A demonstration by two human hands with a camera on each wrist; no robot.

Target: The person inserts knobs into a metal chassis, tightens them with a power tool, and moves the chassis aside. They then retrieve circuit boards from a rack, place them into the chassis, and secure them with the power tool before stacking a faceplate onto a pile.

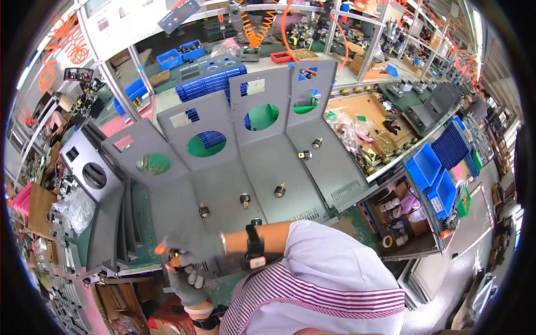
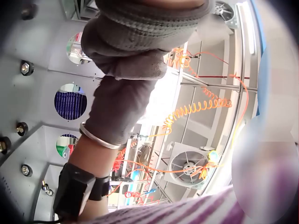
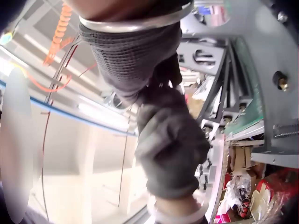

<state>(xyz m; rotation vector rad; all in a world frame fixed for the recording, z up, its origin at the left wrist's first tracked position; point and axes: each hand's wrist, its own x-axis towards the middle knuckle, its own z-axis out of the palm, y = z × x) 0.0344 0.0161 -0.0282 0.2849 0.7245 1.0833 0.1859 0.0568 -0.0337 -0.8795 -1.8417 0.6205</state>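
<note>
Both hands wear grey gloves with bare fingertips and meet over the near left edge of the grey panels. My right hand [image 1: 198, 251] comes in from the right and pinches a small black part [image 1: 175, 259], mostly hidden by fingers. Just below it, my left hand [image 1: 188, 286] has its fingers curled about the same part. In the left wrist view my left hand [image 2: 133, 44] overlaps my right hand [image 2: 122, 109]; the right wrist view shows the left hand [image 3: 173, 149] blurred. Similar black parts with brass stems, such as this one [image 1: 204, 210], stand on the panels.
Several bent grey metal panels [image 1: 273, 162] with oval holes stand side by side on the green bench. More panels [image 1: 114, 223] lean at the left. Blue bins [image 1: 441, 192] hang at the right, and a cardboard-lined tray [image 1: 371, 117] lies behind them.
</note>
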